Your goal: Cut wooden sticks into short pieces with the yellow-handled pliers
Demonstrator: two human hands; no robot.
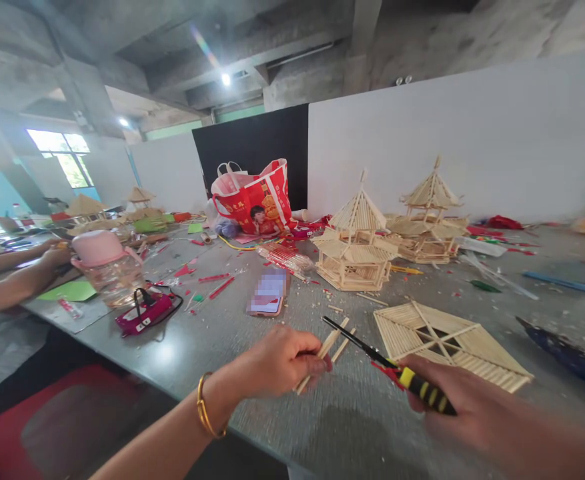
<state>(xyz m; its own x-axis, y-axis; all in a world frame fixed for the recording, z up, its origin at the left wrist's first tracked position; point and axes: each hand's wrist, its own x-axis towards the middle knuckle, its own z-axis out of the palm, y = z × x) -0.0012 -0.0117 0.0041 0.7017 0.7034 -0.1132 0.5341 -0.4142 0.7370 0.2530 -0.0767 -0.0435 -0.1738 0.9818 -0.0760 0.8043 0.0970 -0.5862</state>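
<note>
Sticks pinched in the left hand, maybe to keep them together, with a yellow-and-black tool gripped in the right hand.

On the grey table, thin pale wooden sticks are in the left hand, with a pink-edged rectangular phone beyond them. Right of the phone stands a pale wooden hexagonal pavilion; a second pale wooden tiered pavilion stands behind it, further right. Before both lies a flat hexagonal pale wooden panel. Behind the phone sits a red-and-white bag. Far left, a pink-lidded clear bottle stands behind a soft magenta pouch.
</note>
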